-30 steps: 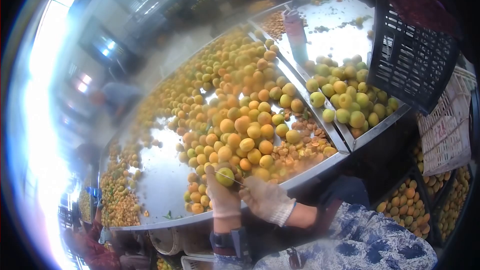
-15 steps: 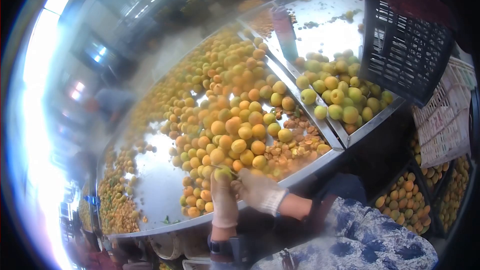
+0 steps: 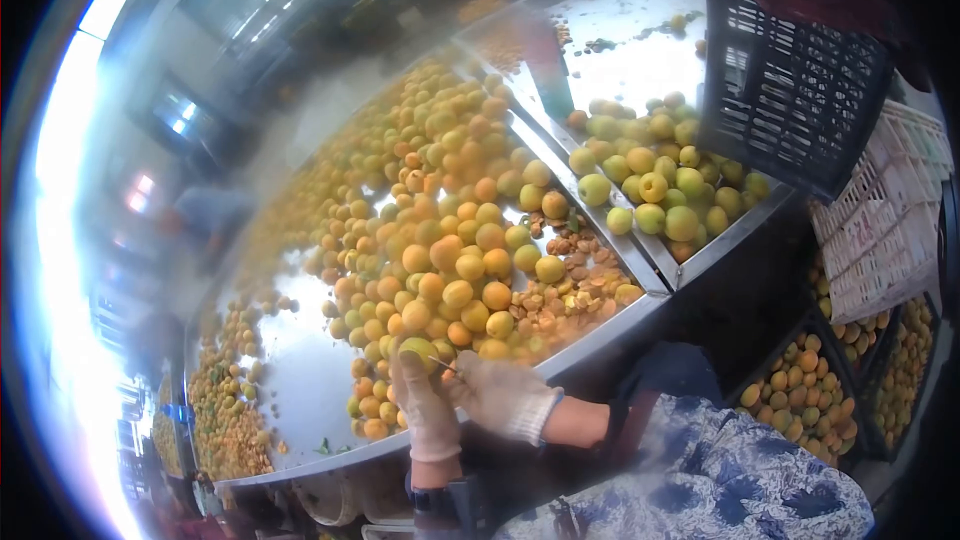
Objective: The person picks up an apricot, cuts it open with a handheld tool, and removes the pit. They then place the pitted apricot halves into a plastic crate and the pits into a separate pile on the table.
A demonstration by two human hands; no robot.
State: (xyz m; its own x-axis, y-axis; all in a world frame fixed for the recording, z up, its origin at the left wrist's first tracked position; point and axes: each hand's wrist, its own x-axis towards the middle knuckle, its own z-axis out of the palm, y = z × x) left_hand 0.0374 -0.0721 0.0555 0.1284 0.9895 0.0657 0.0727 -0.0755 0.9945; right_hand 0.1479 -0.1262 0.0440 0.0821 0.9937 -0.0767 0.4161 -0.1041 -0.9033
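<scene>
At the table's near edge, my gloved left hand [image 3: 430, 410] is closed around a yellow-green apricot [image 3: 420, 350]. Close beside it, my gloved right hand [image 3: 507, 398] pinches a thin rod-like tool [image 3: 443, 364] whose tip reaches the apricot; its exact kind is too small to make out. Just beyond both hands lies a big heap of orange and yellow apricots [image 3: 457, 293]. To the right of that heap is a pile of small brown-orange pieces [image 3: 568, 306], perhaps pits or bits of fruit.
A metal divider [image 3: 600, 225] splits the steel table [image 3: 300, 330]. Greener apricots [image 3: 682, 222] fill the right section. A black crate [image 3: 790, 90] is tilted over its right edge, beside a white crate [image 3: 880, 215]. Crates of apricots [image 3: 803, 390] stand low at right.
The view has shifted slightly, so the table and crates sit a little further left. My hands stay together at the apricot, and the thin tool now shows more clearly between them.
</scene>
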